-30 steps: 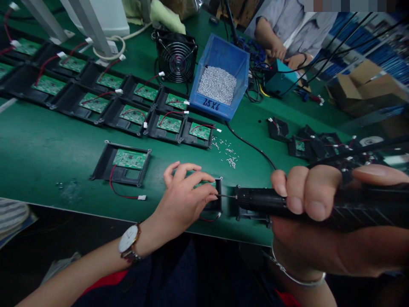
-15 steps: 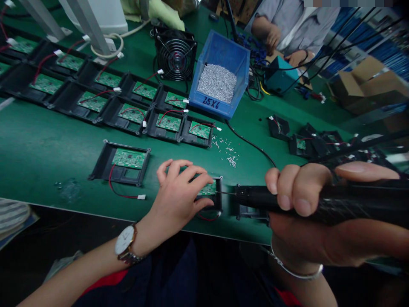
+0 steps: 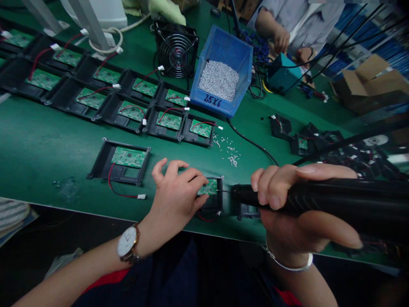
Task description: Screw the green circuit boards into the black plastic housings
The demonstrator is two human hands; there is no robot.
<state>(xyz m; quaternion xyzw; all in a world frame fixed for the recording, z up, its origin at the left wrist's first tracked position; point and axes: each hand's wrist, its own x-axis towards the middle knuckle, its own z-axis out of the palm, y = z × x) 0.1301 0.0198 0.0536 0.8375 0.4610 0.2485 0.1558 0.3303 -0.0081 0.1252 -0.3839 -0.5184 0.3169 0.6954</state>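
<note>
Stretching wide below the grip, the green table (image 3: 60,132) carries two rows of black trays (image 3: 62,101), ahead & left of L hand (image 3: 177,189). Blue bin (image 3: 212,102) w/ tiny screws (image 3: 219,81) stands ahead, bet. both hands. R hand (image 3: 287,224) is closed around a black screwdriver (image 3: 361,196), pointing to L hand. L hand is half open, thumb apart from forefinger, over left part of the black case (image 3: 220,200); if it presses, can't tell. This case lies bet. the hands, w/ a green board (image 3: 209,186) inside, nr L fingertips. Thin bit (image 3: 226,191) reaches board's right edge; touching or not, can't tell. Loose screws (image 3: 234,162) lie ahead of case, slightly right.
</note>
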